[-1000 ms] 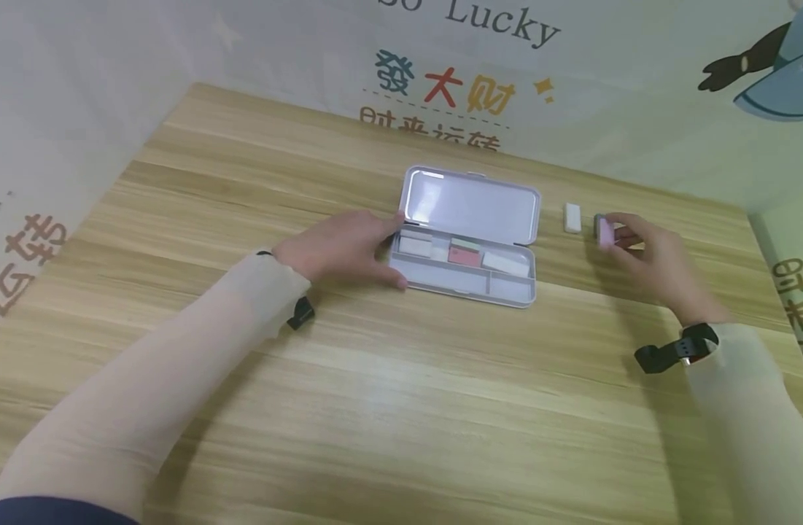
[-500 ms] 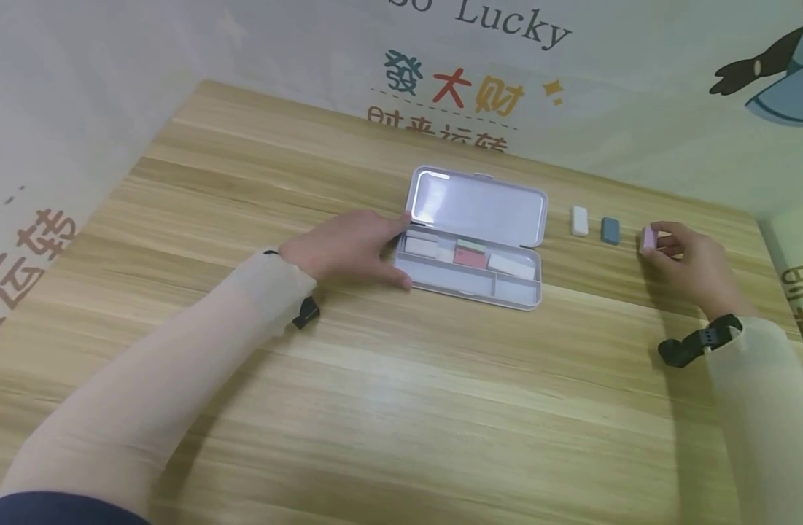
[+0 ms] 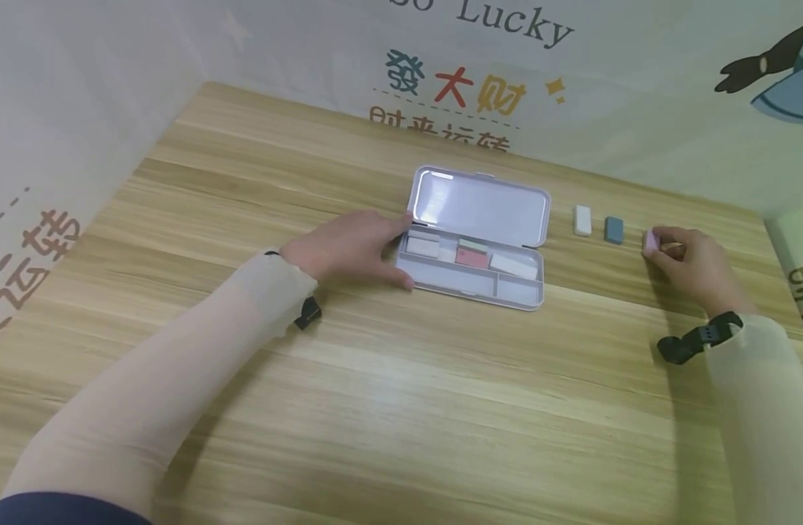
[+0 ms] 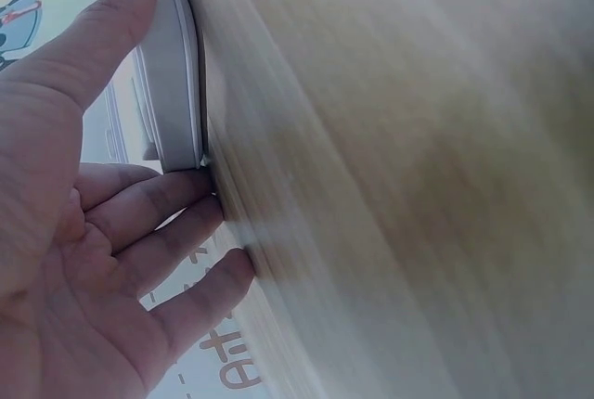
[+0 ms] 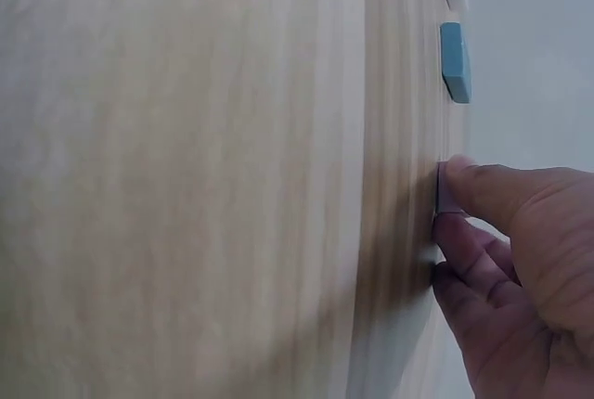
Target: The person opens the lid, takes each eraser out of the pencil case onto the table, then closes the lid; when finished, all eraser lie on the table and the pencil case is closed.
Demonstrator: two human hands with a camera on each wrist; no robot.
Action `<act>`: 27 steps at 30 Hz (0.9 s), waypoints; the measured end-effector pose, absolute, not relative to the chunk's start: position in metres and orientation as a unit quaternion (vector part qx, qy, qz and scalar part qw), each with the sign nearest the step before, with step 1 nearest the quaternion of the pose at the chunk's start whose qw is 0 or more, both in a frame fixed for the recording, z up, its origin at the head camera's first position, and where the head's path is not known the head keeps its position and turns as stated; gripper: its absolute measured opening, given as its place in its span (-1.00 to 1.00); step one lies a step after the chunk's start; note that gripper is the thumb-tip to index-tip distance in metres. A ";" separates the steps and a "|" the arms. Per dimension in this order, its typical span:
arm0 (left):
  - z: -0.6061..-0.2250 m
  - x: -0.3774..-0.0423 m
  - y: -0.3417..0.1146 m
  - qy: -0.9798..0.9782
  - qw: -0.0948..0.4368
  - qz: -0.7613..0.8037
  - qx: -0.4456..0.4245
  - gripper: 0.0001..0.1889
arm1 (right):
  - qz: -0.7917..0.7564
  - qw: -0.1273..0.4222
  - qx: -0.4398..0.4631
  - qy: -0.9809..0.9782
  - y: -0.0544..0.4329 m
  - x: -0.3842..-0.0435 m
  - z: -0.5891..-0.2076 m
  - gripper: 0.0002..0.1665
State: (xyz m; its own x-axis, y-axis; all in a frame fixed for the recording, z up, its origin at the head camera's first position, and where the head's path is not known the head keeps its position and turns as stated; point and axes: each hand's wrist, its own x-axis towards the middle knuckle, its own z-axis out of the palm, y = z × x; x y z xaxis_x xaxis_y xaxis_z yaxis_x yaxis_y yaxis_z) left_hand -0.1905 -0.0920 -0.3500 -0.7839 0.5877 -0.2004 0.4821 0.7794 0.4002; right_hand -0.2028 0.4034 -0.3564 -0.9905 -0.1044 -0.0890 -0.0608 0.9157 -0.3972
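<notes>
In the head view, my left hand (image 3: 348, 251) holds the left end of an open pale lilac pencil case (image 3: 440, 281), thumb at its front corner and forefinger by the hinge. The left wrist view shows the thumb along the case's side wall (image 4: 169, 74) and fingertips at its end, low against the table. Over at the right, my right hand (image 3: 699, 270) pinches a small light purple eraser (image 3: 650, 243) between thumb and fingers, right down at the tabletop. Left of it lie a blue eraser (image 3: 614, 230) and a white eraser (image 3: 582, 220) in a row.
In the case's rear compartment sit white blocks (image 3: 424, 245), a pink and green block (image 3: 472, 255) and another white block (image 3: 514, 267). The lid (image 3: 483, 208) lies back. Behind the wooden table (image 3: 388, 408) hangs a printed cloth (image 3: 296, 58).
My right hand has set down the blue eraser and moved right with the purple one, lowering it to the table. The left hand keeps its place on the case.
</notes>
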 end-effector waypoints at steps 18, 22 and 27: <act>-0.350 -0.189 -0.092 0.929 0.170 0.174 0.278 0.17 | -0.205 0.079 -0.033 0.975 0.402 -0.201 -0.355 -0.28; -0.350 -0.189 -0.092 0.928 0.168 0.181 0.278 0.17 | -0.200 0.085 -0.029 0.976 0.402 -0.200 -0.351 -0.25; -0.351 -0.190 -0.092 0.929 0.170 0.176 0.276 0.18 | -0.210 0.062 -0.016 0.976 0.394 -0.195 -0.349 -0.16</act>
